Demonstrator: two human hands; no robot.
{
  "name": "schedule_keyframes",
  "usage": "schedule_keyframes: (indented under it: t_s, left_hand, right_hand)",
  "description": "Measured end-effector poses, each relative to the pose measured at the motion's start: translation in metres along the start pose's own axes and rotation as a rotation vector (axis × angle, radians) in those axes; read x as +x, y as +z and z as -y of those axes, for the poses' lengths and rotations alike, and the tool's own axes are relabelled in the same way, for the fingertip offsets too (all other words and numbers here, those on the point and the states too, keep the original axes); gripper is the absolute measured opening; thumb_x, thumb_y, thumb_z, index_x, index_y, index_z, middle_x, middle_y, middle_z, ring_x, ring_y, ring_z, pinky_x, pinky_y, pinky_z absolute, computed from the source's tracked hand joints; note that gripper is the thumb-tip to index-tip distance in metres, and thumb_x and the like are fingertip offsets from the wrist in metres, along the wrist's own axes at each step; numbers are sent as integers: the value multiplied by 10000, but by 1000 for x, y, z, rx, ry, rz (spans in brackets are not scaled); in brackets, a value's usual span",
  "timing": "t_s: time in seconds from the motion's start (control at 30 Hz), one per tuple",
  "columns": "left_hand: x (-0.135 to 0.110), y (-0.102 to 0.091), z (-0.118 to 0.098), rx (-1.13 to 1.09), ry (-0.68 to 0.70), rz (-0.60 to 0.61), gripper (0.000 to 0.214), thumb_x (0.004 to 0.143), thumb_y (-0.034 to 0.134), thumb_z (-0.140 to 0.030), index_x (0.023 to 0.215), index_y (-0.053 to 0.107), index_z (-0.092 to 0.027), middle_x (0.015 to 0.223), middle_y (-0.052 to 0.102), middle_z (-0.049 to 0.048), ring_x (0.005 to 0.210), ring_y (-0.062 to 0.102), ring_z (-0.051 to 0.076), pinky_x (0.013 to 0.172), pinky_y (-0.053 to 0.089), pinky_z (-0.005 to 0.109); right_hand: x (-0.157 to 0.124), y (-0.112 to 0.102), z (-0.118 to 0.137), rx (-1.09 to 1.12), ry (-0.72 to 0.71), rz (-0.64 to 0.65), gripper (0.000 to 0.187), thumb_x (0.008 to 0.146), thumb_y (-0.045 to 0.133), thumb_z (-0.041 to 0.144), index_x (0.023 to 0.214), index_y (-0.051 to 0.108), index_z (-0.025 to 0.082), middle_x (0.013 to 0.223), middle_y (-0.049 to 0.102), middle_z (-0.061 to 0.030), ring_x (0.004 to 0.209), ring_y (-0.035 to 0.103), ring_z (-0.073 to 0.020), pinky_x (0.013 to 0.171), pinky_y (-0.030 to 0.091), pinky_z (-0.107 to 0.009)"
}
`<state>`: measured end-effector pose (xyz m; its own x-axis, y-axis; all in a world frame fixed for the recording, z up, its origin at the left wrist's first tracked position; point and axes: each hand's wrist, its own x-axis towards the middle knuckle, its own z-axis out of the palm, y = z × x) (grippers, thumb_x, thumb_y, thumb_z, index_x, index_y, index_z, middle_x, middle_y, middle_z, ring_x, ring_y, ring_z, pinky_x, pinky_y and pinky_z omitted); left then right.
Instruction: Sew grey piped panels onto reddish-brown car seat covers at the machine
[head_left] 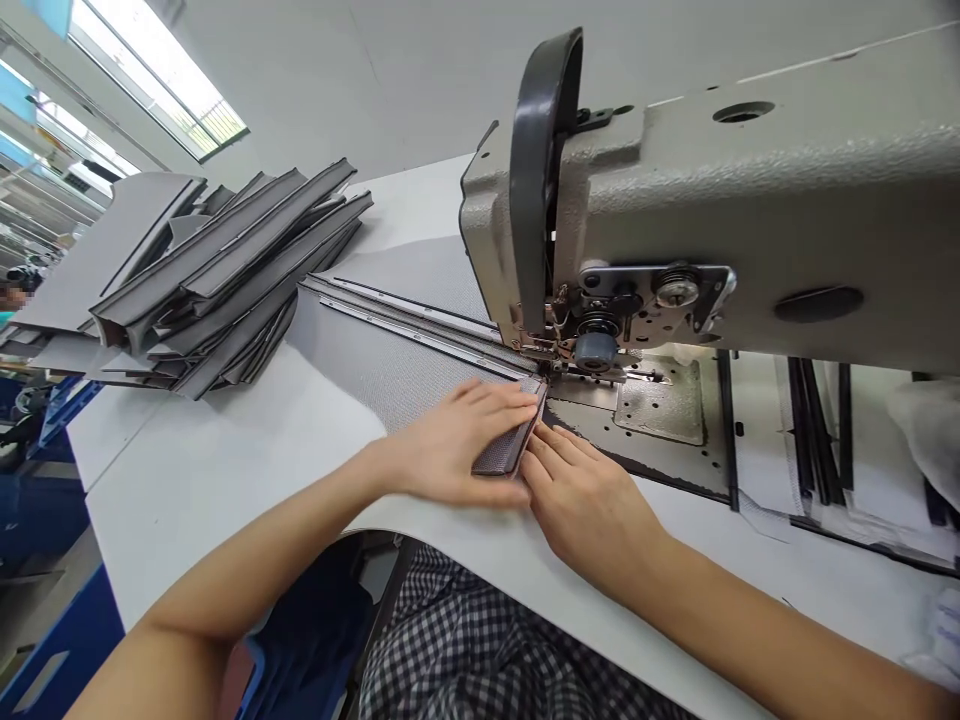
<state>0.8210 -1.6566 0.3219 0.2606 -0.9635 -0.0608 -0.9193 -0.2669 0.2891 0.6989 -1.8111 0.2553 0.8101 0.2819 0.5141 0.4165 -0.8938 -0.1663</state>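
A grey mesh fabric panel (382, 365), with dark-edged strips running along it, lies on the white table and reaches the needle area of the sewing machine (750, 220). My left hand (450, 445) lies flat on the panel's near end, fingers stretched toward the needle and thumb apart along the near edge. At the panel's right edge, just below the needle area, my right hand (592, 500) has its fingers bent together and gripping the border. Its fingertips are partly hidden. The needle itself is hard to make out behind the machine head.
Stacked grey fabric pieces (247, 270) with dark edging sit at the table's left. Black strips and white material (817, 430) lie right of the metal needle plate (664, 400). Blue crates (67, 640) stand below the white table (202, 470), whose front edge curves inward.
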Motion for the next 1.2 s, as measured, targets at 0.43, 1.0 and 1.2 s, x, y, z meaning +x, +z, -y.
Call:
schedule_keyframes:
  t_s: [0.43,1.0,1.2]
  left_hand:
    - [5,34,-12,165,-192,-178,496,777,527,-92,1260,572,-198,1405,546,100,1237,476,293,962,431,468]
    - [5,48,13,59,-78,-385,401,806,532,-74,1171,615,-217,1237,664,58,1260,537,213,1046,429,402]
    - [21,51,18,52,-54,-434,349,824,536,-77,1134,636,-204,1194,675,52,1204,559,213,1029,442,394]
  right_hand:
    - [4,-4,3,133,70,-10,190,872,512,76,965,672,120,985,720,-94,976,651,-233,906,487,-352]
    - [7,1,-5,11,38,3,207,878,522,74,1035,656,85,1116,707,-153,1135,628,-262,1013,468,-385]
    - [10,2,-5,31,84,12,231,879,517,99,1066,652,77,1105,703,-151,1116,628,-276,995,478,-391]
